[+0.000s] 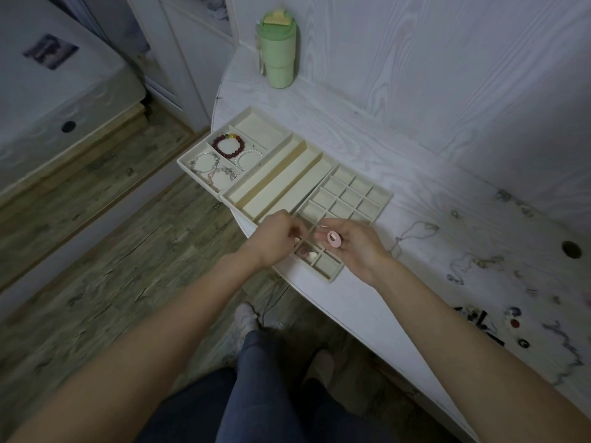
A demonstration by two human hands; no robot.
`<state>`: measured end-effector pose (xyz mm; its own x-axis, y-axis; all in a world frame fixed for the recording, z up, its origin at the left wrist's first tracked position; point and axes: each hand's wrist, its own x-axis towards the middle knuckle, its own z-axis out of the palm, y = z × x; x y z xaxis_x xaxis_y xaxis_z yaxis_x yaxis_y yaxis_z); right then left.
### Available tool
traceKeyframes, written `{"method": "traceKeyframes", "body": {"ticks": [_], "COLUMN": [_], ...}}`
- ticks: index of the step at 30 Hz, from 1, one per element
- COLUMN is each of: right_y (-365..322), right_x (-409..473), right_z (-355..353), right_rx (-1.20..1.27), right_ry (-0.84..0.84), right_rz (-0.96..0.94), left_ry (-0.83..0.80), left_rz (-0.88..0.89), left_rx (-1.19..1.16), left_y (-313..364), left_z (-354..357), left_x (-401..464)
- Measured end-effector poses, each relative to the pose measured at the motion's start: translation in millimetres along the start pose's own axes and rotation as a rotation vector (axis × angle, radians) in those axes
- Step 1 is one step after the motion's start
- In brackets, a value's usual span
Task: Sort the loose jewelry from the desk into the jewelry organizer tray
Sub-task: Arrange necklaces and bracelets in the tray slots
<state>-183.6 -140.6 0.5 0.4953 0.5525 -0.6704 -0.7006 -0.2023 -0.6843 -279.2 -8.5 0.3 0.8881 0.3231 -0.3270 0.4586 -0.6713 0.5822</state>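
A cream jewelry organizer tray (pixel 380 203) lies on the white desk in three sections. Its left section holds a dark red bead bracelet (pixel 228 147), a pearl bracelet (pixel 248 156) and silver bracelets (pixel 211 169). My right hand (pixel 355 247) hovers over the small-grid section and pinches a pink ring-shaped piece (pixel 334 239) in its fingertips. My left hand (pixel 277 238) is beside it with curled fingers over the near grid cells; whether it holds something is hidden. A near cell holds a pinkish ring (pixel 303 251) and a small white piece (pixel 312 256).
Loose chains and necklaces (pixel 415 231) lie on the desk to the right, with several small dark and coloured pieces (pixel 515 318) farther right. A green tumbler (pixel 277 49) stands at the back. A cable hole (pixel 571 250) is in the desk. The floor is to the left.
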Motion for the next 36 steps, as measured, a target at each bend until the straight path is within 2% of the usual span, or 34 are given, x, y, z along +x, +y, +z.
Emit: {"method": "traceKeyframes", "body": {"ticks": [2, 5, 10, 13, 18, 24, 30, 36], "right_y": [-2.6, -3.0, 2.0, 1.7, -0.6, -4.3, -8.9, -8.5], "right_x": [-3.7, -7.2, -9.4, -10.9, -9.5, -12.9, -15.7, -16.7], "right_z": [-0.9, 0.8, 3.7, 4.2, -3.6, -8.7, -7.9, -2.6], "right_rx": [0.099, 0.141, 0.017, -0.072, -0.122, -0.228, -0.435, -0.574], "right_ry": [-0.073, -0.137, -0.171, -0.176, -0.191, -0.183, -0.175, -0.132], "right_rz": [0.022, 0.020, -0.027, -0.069, -0.045, -0.050, -0.081, -0.146], "left_ry": [0.047, 0.036, 0.121, 0.162, 0.136, 0.028, -0.056, 0.022], "left_rz": [0.027, 0.082, 0.027, 0.006, -0.045, -0.141, -0.181, -0.227], "left_rx": [-0.123, -0.182, -0.272, -0.226, -0.377, -0.764, -0.809, -0.898], "left_y": [4.7, 15.9, 20.6, 18.8, 6.5, 10.6, 8.7, 9.4], "left_z": [-0.4, -0.7, -0.2, -3.9, -7.1, -7.4, -9.6, -10.0], "left_x": [-2.3, -10.1, -12.9, -12.8, -11.3, -16.0, -21.3, -21.0]}}
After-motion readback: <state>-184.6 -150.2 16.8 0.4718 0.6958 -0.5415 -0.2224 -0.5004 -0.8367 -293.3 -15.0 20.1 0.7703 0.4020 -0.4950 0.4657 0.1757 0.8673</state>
